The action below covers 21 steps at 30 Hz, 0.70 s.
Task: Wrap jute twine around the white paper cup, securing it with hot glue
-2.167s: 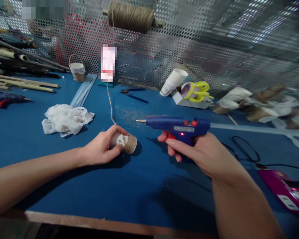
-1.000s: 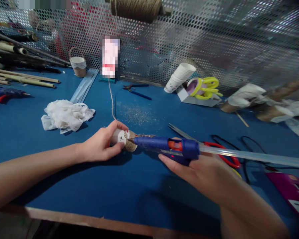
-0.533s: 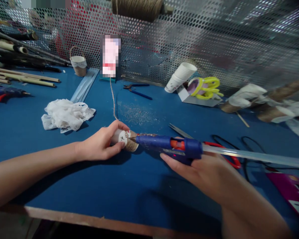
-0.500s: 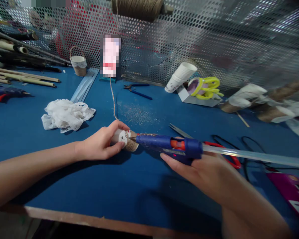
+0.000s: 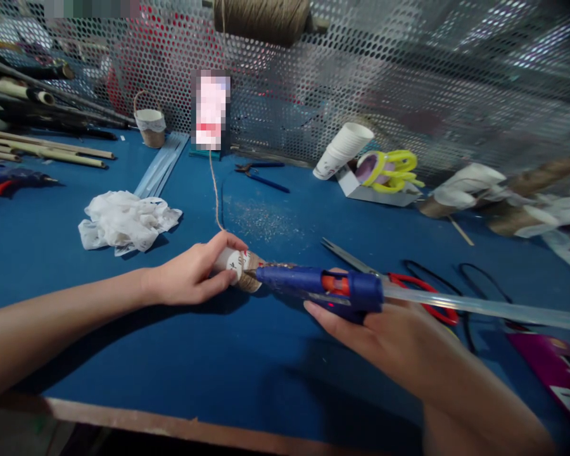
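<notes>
My left hand (image 5: 206,269) is closed round a small white paper cup (image 5: 232,261) lying on its side, its right end wrapped in brown twine (image 5: 249,282). A strand of twine (image 5: 215,190) runs from the cup up toward the back of the table. In my right hand (image 5: 375,329) is a blue hot glue gun (image 5: 313,283), with a long clear glue stick (image 5: 479,306) coming out of its rear. The gun's nozzle points left and is at the wrapped part of the cup; whether it touches I cannot tell. A small red light glows on the gun.
Scissors with red handles (image 5: 422,297) lie partly behind the glue gun. Beyond are pliers (image 5: 263,174), white lace (image 5: 128,218), stacked paper cups (image 5: 344,149) and a small twine basket (image 5: 151,126). A twine spool (image 5: 263,19) hangs above. Another glue gun (image 5: 14,179) rests at left.
The glue gun's nozzle has shifted slightly left and down along the wrapped end of the cup. My left hand keeps its hold on the cup almost unmoved.
</notes>
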Motion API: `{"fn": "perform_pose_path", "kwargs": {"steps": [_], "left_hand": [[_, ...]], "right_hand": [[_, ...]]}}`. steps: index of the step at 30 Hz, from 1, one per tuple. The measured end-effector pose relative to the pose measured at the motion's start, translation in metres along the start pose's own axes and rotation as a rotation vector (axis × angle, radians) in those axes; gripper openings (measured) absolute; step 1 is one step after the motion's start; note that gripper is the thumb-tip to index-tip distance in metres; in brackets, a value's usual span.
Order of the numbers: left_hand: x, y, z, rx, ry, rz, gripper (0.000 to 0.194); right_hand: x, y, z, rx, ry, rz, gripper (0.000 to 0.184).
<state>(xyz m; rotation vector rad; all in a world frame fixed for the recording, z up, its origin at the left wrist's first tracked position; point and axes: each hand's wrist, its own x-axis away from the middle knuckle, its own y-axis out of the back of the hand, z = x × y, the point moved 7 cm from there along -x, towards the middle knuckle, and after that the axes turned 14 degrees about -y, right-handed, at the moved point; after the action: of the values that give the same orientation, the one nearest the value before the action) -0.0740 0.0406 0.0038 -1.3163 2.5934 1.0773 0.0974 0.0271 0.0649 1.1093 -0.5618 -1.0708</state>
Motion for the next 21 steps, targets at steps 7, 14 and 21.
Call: {"fn": "perform_pose_path", "kwargs": {"steps": [7, 14, 21], "left_hand": [[-0.002, 0.001, -0.001, -0.032, -0.005, -0.006, 0.028], [-0.001, 0.001, 0.001, -0.008, -0.013, 0.004, 0.029], [0.001, -0.001, 0.002, -0.038, -0.052, -0.004, 0.031]], "right_hand": [[-0.002, -0.003, 0.005, -0.025, 0.010, 0.021, 0.023], [0.002, -0.001, -0.001, 0.060, 0.018, -0.029, 0.027], [0.004, -0.004, -0.011, 0.130, 0.036, -0.066, 0.030]]}}
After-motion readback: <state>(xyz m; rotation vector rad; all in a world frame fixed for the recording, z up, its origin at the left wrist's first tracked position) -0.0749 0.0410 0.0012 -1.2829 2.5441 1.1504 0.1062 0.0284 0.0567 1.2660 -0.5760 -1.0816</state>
